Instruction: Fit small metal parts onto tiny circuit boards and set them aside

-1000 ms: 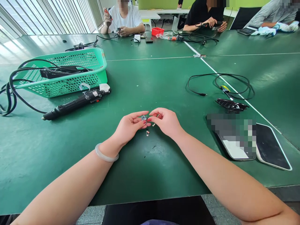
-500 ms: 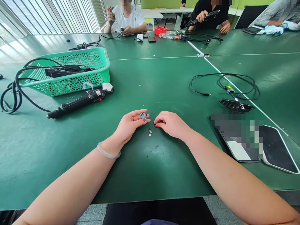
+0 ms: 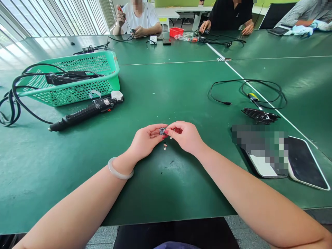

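Observation:
My left hand [image 3: 145, 140] is closed around a small grey-blue circuit board [image 3: 162, 131], held between thumb and fingers above the table. Thumb and forefinger of my right hand [image 3: 185, 135] are pinched together at the board's right edge; whether they grip the board or a tiny part there is too small to tell. Just below the fingertips, on the green tabletop [image 3: 145, 193], lies a little part [image 3: 165, 146] with copper-coloured and black bits. A second tiny light piece [image 3: 171, 138] shows under my right fingers.
A black electric screwdriver [image 3: 85, 111] lies at left before a green basket [image 3: 111, 74] holding black adapters and cables. To the right are a coiled cable [image 3: 278, 90], a black ribbed object [image 3: 260, 115] and two flat phone-like devices [image 3: 307, 160]. Several people sit opposite.
My right hand has moved left, from beside the board to touching it. Across the table, a person in black has lowered the dark tool they were holding up.

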The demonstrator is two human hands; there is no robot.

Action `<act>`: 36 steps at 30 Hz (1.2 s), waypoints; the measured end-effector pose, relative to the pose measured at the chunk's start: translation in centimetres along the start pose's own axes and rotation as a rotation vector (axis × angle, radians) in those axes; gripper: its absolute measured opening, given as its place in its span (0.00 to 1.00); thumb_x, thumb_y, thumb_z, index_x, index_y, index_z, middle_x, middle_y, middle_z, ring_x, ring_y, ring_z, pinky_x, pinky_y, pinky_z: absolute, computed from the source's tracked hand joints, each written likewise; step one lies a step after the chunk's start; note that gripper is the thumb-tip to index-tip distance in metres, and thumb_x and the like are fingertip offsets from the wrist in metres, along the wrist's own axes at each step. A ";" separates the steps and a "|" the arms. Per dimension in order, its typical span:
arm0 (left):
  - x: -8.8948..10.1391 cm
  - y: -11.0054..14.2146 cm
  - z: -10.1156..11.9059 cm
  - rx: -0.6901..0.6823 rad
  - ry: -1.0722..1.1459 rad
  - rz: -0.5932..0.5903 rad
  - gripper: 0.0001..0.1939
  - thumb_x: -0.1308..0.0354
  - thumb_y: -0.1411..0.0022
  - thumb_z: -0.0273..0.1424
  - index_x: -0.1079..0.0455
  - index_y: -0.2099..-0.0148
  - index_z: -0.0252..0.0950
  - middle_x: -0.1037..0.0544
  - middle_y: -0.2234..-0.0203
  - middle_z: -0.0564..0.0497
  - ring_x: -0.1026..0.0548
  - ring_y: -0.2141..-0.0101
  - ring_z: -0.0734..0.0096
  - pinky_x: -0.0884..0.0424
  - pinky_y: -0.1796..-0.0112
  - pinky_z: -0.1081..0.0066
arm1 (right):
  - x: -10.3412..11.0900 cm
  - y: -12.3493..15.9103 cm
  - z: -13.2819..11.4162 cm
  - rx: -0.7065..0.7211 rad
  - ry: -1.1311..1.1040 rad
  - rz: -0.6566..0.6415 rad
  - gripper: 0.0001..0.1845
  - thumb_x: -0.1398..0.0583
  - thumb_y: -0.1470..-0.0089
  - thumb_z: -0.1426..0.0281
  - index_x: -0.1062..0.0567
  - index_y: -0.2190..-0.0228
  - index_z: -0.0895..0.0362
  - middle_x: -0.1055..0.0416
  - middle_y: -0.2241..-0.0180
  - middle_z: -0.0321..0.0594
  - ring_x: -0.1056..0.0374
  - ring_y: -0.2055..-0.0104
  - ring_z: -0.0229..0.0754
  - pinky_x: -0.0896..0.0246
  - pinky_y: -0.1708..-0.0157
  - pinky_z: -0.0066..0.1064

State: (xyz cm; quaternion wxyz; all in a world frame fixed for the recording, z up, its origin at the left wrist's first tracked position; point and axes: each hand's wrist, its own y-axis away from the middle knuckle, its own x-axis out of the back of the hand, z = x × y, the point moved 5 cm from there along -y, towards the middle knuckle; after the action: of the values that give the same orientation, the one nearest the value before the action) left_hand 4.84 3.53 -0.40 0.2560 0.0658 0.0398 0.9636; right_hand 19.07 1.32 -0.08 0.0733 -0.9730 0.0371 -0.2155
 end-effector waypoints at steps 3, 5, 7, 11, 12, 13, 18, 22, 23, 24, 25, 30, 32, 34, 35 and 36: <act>0.0 -0.1 -0.1 -0.011 -0.016 -0.003 0.20 0.39 0.47 0.28 0.30 0.50 0.33 0.20 0.60 0.46 0.23 0.58 0.65 0.29 0.51 0.63 | 0.0 -0.1 0.3 -0.045 -0.079 -0.025 0.08 0.39 0.51 0.65 0.22 0.73 0.56 0.24 0.73 0.37 0.32 0.72 0.38 0.38 0.68 0.31; 0.0 -0.1 -0.1 -0.015 -0.021 -0.008 0.21 0.39 0.47 0.27 0.30 0.49 0.33 0.20 0.60 0.46 0.23 0.58 0.65 0.29 0.51 0.63 | 0.1 -0.1 0.3 -0.053 -0.093 -0.018 0.08 0.39 0.51 0.65 0.22 0.73 0.56 0.24 0.73 0.37 0.31 0.72 0.38 0.38 0.68 0.31; 0.0 -0.1 -0.1 -0.016 -0.025 -0.006 0.21 0.39 0.47 0.27 0.30 0.49 0.33 0.20 0.60 0.47 0.23 0.58 0.66 0.28 0.51 0.64 | 0.1 -0.1 0.2 -0.054 -0.095 0.001 0.08 0.38 0.52 0.65 0.22 0.74 0.56 0.24 0.73 0.37 0.31 0.72 0.38 0.37 0.68 0.31; 0.1 0.1 0.2 -0.022 -0.038 0.006 0.20 0.39 0.47 0.27 0.30 0.50 0.34 0.20 0.60 0.47 0.23 0.59 0.66 0.29 0.51 0.63 | 0.1 0.1 0.0 -0.039 -0.056 0.046 0.06 0.38 0.52 0.66 0.22 0.74 0.55 0.24 0.73 0.36 0.32 0.72 0.37 0.37 0.68 0.31; 0.1 0.1 0.2 -0.023 -0.043 0.008 0.20 0.39 0.47 0.27 0.30 0.50 0.34 0.20 0.60 0.47 0.23 0.59 0.66 0.29 0.51 0.63 | 0.1 0.1 -0.1 -0.032 -0.040 0.055 0.06 0.38 0.52 0.66 0.22 0.74 0.55 0.24 0.72 0.36 0.32 0.71 0.37 0.37 0.68 0.31; 0.1 0.1 0.2 -0.023 -0.048 0.009 0.20 0.39 0.47 0.27 0.30 0.50 0.34 0.20 0.61 0.47 0.23 0.59 0.65 0.28 0.52 0.63 | 0.1 0.2 -0.2 -0.022 -0.025 0.062 0.05 0.38 0.52 0.67 0.23 0.75 0.55 0.24 0.72 0.36 0.32 0.71 0.37 0.37 0.68 0.31; 0.0 0.1 0.2 -0.023 -0.041 0.012 0.19 0.39 0.47 0.28 0.29 0.51 0.35 0.20 0.62 0.48 0.22 0.60 0.66 0.28 0.53 0.64 | 0.3 0.5 -0.9 0.047 0.066 0.105 0.05 0.39 0.51 0.68 0.23 0.76 0.54 0.26 0.74 0.35 0.36 0.73 0.36 0.40 0.71 0.30; -0.1 0.1 0.0 -0.024 -0.004 -0.035 0.20 0.38 0.47 0.30 0.29 0.50 0.35 0.20 0.64 0.49 0.22 0.63 0.66 0.27 0.55 0.64 | 0.3 0.5 -1.0 0.048 0.072 0.129 0.04 0.38 0.53 0.68 0.23 0.76 0.54 0.27 0.75 0.35 0.39 0.75 0.36 0.41 0.71 0.31; -0.1 0.1 0.0 -0.022 -0.001 -0.039 0.20 0.38 0.47 0.31 0.29 0.50 0.35 0.20 0.66 0.49 0.22 0.64 0.66 0.27 0.56 0.65 | 0.2 0.4 -0.8 0.020 0.041 0.121 0.04 0.37 0.53 0.67 0.24 0.77 0.54 0.27 0.75 0.35 0.39 0.76 0.35 0.41 0.71 0.31; -0.1 0.1 0.0 -0.018 0.003 -0.040 0.21 0.38 0.47 0.31 0.29 0.50 0.35 0.20 0.68 0.49 0.22 0.65 0.67 0.26 0.56 0.64 | 0.1 0.4 -0.5 -0.014 0.003 0.105 0.04 0.37 0.54 0.67 0.24 0.77 0.54 0.27 0.76 0.34 0.39 0.76 0.35 0.41 0.72 0.31; -0.1 0.1 -0.1 -0.011 0.012 -0.043 0.21 0.37 0.47 0.31 0.29 0.50 0.35 0.20 0.69 0.49 0.22 0.65 0.67 0.26 0.57 0.64 | 0.0 0.3 -0.3 -0.046 -0.036 0.081 0.05 0.37 0.54 0.66 0.24 0.77 0.54 0.27 0.77 0.34 0.38 0.77 0.35 0.40 0.72 0.31; 0.0 0.1 -0.2 0.014 0.192 -0.037 0.24 0.35 0.49 0.31 0.30 0.49 0.33 0.20 0.61 0.45 0.22 0.60 0.63 0.29 0.52 0.61 | 0.6 -0.4 0.3 -0.074 -0.128 0.000 0.08 0.38 0.53 0.63 0.23 0.73 0.55 0.26 0.76 0.35 0.36 0.76 0.36 0.40 0.72 0.31; 0.4 -0.1 -0.4 0.034 0.264 0.007 0.24 0.35 0.50 0.30 0.31 0.49 0.32 0.22 0.58 0.43 0.22 0.59 0.63 0.30 0.50 0.61 | 1.7 -0.6 0.5 -0.064 0.005 0.017 0.08 0.39 0.51 0.63 0.22 0.72 0.54 0.27 0.75 0.35 0.38 0.76 0.35 0.42 0.72 0.30; 0.7 -0.2 -0.7 0.069 0.311 0.052 0.23 0.35 0.49 0.29 0.31 0.49 0.32 0.23 0.56 0.43 0.23 0.58 0.64 0.31 0.49 0.62 | 2.2 -0.6 0.8 -0.040 0.227 -0.041 0.06 0.37 0.54 0.68 0.21 0.70 0.52 0.28 0.73 0.34 0.39 0.75 0.35 0.43 0.72 0.30; 0.8 -0.3 -0.7 0.086 0.333 0.071 0.22 0.36 0.47 0.29 0.31 0.49 0.32 0.23 0.56 0.43 0.23 0.57 0.64 0.32 0.49 0.63 | 2.2 -0.6 0.9 -0.021 0.310 -0.092 0.07 0.36 0.55 0.70 0.21 0.69 0.52 0.28 0.71 0.34 0.39 0.74 0.35 0.44 0.71 0.30; 0.9 -0.4 -0.8 0.102 0.351 0.086 0.20 0.38 0.46 0.29 0.30 0.50 0.32 0.23 0.56 0.43 0.23 0.57 0.65 0.32 0.49 0.64 | 2.0 -0.6 1.1 -0.005 0.367 -0.144 0.07 0.36 0.55 0.71 0.21 0.69 0.51 0.29 0.70 0.33 0.38 0.73 0.35 0.44 0.71 0.30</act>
State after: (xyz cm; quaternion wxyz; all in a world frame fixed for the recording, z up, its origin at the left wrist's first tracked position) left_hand 4.11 4.28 -1.13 0.2002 -0.0886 0.1299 0.9671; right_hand 21.38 1.82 -0.12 0.0474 -0.9176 -0.0192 -0.3941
